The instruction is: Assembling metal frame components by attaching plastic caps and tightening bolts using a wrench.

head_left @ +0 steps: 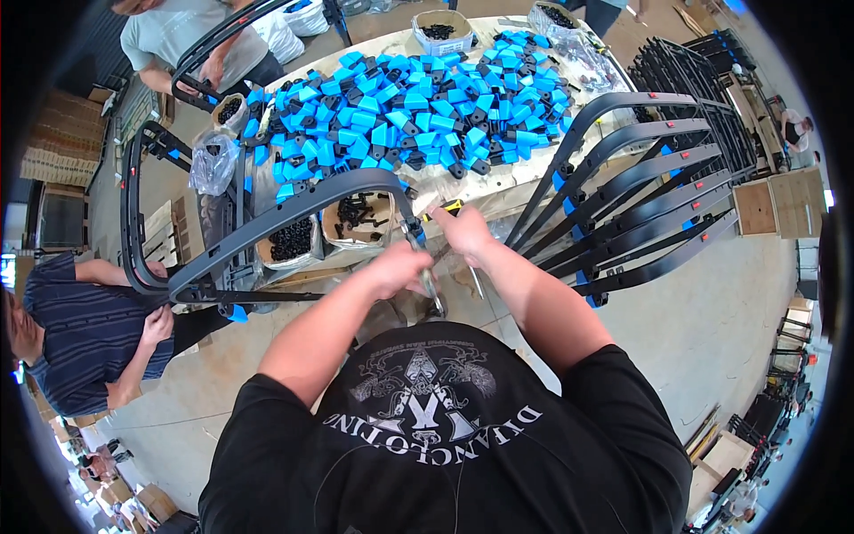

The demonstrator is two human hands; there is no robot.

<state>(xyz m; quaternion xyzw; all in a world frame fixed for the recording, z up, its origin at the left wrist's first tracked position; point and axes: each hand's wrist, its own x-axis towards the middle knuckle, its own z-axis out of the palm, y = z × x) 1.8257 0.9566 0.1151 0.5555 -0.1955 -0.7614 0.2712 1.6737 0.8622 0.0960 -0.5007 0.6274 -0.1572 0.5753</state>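
My left hand (398, 269) is closed around a silver metal hand tool (433, 289), whose exact kind I cannot make out. It is right beside the lower end of a curved black frame (294, 209). Just to the right, my right hand (464, 236) grips a tool with a yellow-and-black handle (445, 210). A thin metal shaft (478, 280) shows below that hand; whether it belongs to the same tool is unclear. Both hands are near the table's front edge, and their fingers are partly hidden.
Blue and black plastic parts (400, 116) are heaped on the table (583, 165). Boxes of black hardware (356, 218) stand left of my hands. Several curved black frames (623, 191) lean at the right. One person (84, 325) stands left, another (196, 40) far left, both handling frames.
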